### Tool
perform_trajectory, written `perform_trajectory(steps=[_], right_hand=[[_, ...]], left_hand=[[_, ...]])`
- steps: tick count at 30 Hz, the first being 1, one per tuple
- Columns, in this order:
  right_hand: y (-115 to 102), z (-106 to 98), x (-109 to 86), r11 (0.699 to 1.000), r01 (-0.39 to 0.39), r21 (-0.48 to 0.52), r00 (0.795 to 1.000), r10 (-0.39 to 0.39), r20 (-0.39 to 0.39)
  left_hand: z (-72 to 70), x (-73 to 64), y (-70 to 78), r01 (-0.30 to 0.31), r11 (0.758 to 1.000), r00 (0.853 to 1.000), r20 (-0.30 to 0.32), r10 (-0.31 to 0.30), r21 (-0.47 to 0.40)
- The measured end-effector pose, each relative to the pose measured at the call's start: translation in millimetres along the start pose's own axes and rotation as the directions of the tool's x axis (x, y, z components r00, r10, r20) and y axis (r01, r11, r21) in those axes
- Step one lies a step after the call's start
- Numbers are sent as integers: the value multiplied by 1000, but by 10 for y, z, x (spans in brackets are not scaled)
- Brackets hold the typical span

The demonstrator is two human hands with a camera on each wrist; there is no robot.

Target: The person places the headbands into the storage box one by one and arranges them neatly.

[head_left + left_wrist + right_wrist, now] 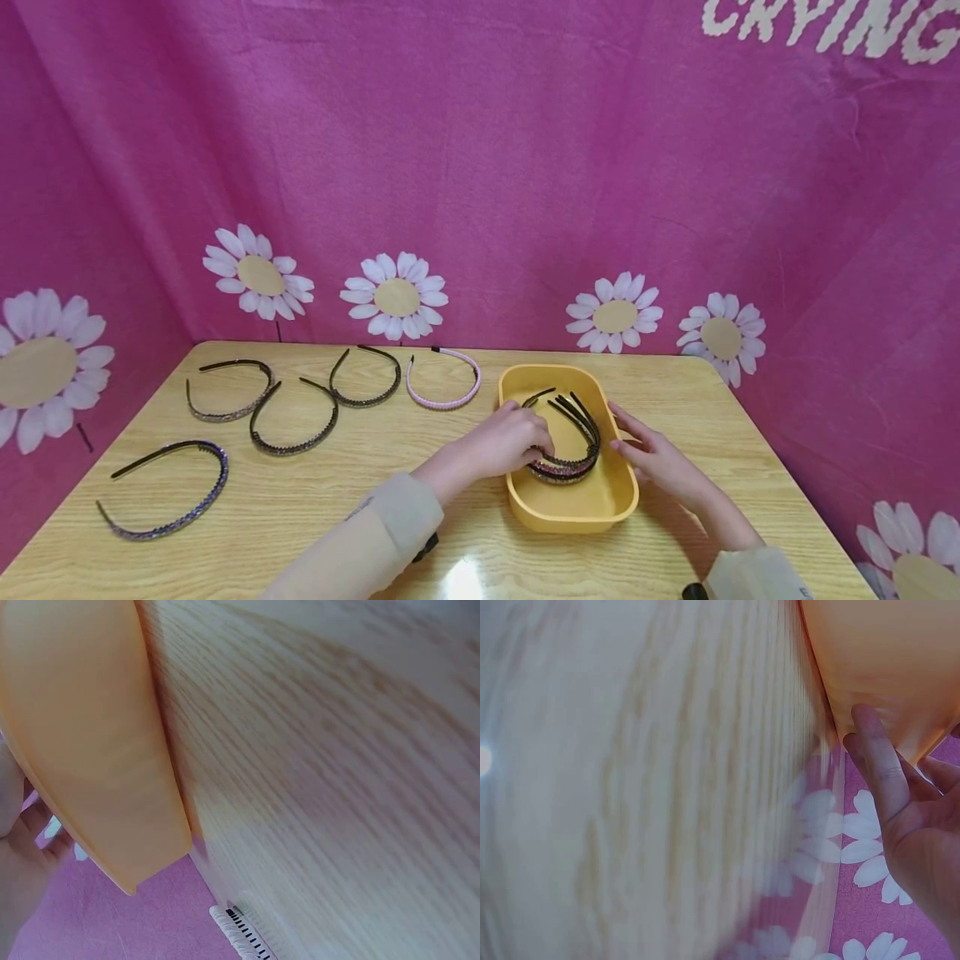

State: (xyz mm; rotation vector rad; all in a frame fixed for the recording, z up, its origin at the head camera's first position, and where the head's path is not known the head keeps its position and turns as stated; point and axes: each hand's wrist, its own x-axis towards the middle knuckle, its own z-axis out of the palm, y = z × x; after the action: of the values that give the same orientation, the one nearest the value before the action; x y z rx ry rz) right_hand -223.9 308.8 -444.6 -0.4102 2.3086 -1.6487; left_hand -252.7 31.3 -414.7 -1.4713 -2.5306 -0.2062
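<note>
In the head view, a yellow plastic tub (573, 518) holds several dark headbands (564, 472) bunched together, some with sparkly pink and silver beads. My left hand (513, 442) reaches over the tub's left rim, its fingers curled at the left side of the bunch, where they pinch a headband; its fingertips are partly hidden. On the opposite side, my right hand (663, 467) touches the tub's right wall with thumb and fingers spread. The right wrist view shows fairly straight fingers (885, 769) of this hand against the tub's outer wall.
Left on the wooden table (315, 517) lie a purple-blue beaded headband (171, 527), several dark headbands, including one (296, 448) in the middle, and a pink headband (444, 406) near the tub. A magenta cloth (480, 167) with daisies hangs behind and at both sides.
</note>
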Motion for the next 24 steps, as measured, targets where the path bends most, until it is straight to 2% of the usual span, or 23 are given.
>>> perform_trajectory(steps=[8, 24], right_hand=[[-10, 2, 3, 1000, 13, 3, 1000, -13, 2], [-2, -1, 2, 1000, 11, 6, 1000, -11, 7]], left_hand=[[-26, -37, 39, 17, 1000, 998, -52, -16, 14], [20, -39, 49, 76, 992, 997, -16, -78, -99]])
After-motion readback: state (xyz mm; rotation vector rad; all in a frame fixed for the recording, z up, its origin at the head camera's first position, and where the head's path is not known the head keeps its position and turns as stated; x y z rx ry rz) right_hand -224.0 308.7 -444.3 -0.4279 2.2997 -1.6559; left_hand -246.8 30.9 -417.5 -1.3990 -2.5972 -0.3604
